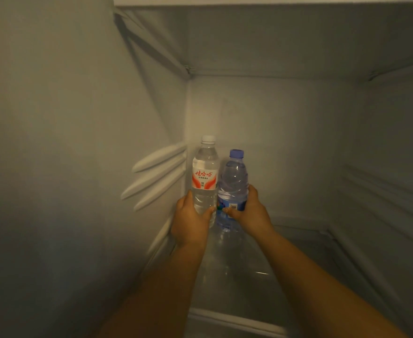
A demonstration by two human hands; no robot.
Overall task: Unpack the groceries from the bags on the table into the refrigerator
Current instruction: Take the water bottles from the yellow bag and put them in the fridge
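Being gripped low on bodies: clear bottle (pixel 205 176) by left hand (pixel 190 223), blue bottle (pixel 233 184) by right hand (pixel 251 213), upright on glass shelf (pixel 249 272). Judged full, heavyish, thin-walled, slippery; mid-body grip being preferred.

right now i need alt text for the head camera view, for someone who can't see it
Two bare hands stand two water bottles upright, side by side, at the back left of a glass fridge shelf: the left hand grips a white-capped bottle with a red label, the right hand a blue-capped bottle. The fridge interior is dim and white.
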